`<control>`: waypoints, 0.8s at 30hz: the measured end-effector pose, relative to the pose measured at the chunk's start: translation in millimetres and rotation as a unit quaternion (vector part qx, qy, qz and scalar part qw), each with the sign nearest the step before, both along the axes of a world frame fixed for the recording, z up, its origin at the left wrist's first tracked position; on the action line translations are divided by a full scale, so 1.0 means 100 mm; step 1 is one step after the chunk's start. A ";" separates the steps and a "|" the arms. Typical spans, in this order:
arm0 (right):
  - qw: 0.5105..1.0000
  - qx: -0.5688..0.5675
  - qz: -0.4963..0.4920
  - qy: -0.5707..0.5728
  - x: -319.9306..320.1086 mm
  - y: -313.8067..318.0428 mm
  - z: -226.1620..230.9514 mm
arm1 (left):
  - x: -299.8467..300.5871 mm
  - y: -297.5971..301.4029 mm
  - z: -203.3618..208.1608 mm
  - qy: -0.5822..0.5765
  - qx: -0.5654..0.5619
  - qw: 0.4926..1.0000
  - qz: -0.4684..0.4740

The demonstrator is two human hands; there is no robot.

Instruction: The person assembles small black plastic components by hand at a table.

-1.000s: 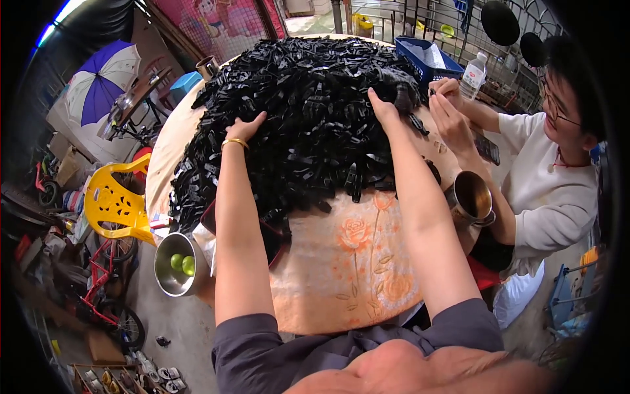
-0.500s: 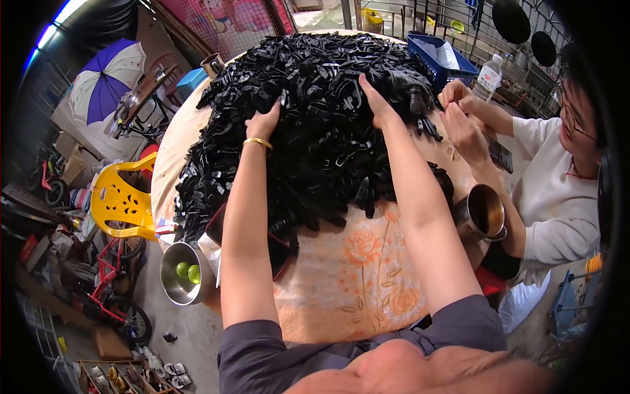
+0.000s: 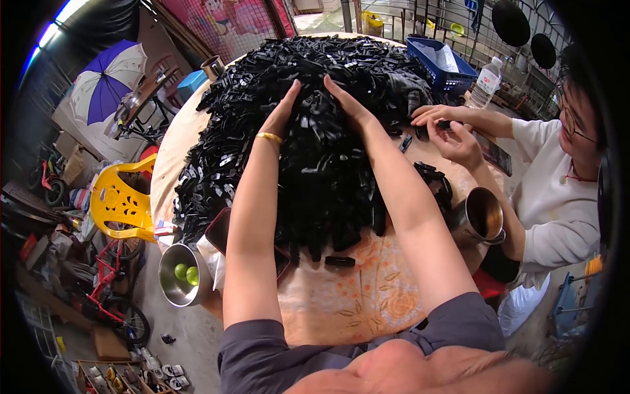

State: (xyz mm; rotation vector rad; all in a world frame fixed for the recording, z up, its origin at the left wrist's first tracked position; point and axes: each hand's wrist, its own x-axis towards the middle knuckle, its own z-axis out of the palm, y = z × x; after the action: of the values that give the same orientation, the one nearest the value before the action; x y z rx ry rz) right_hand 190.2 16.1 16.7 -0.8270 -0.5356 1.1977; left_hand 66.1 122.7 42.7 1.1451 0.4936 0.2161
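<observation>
Tablecloth of pale orange with a rose print lies nearest my remote view, at six o'clock on the round table, with one loose, oblong black piece on it. At eight o'clock I see a round steel bowl holding two green fruits; at four stands a tall steel mug. From the middle out to twelve spreads a broad heap of small, glossy black pieces, partly blurred between my two forearms. My bare left hand, a gold bangle at its wrist, is in the heap just before twelve; my bare right hand is just past twelve. They face each other across a narrow strip of pieces, thumbs up; their other fingers are hidden, so I cannot tell whether either grips anything. At three o'clock, a co-worker's hand holds a small black piece. Farther off, at two, stand a clear plastic bottle and a blue plastic basket.
</observation>
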 end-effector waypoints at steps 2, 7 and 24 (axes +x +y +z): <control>1.000 0.026 0.002 -0.017 -0.04 -0.06 0.07 | 0.04 -0.03 0.07 -0.012 0.029 0.999 0.006; 0.978 0.048 -0.083 -0.185 0.05 -0.08 0.09 | 0.07 -0.06 0.14 -0.052 -0.005 0.999 -0.014; 0.751 0.075 -0.071 -0.653 -0.97 -0.93 0.33 | -1.31 -0.80 -0.08 -0.116 0.466 0.873 0.085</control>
State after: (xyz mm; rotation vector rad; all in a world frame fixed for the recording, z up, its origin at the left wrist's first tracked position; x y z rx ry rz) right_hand 93.2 -77.2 49.2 -1.4790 -1.6390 0.2306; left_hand -64.7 42.8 35.0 1.9869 0.2597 0.7992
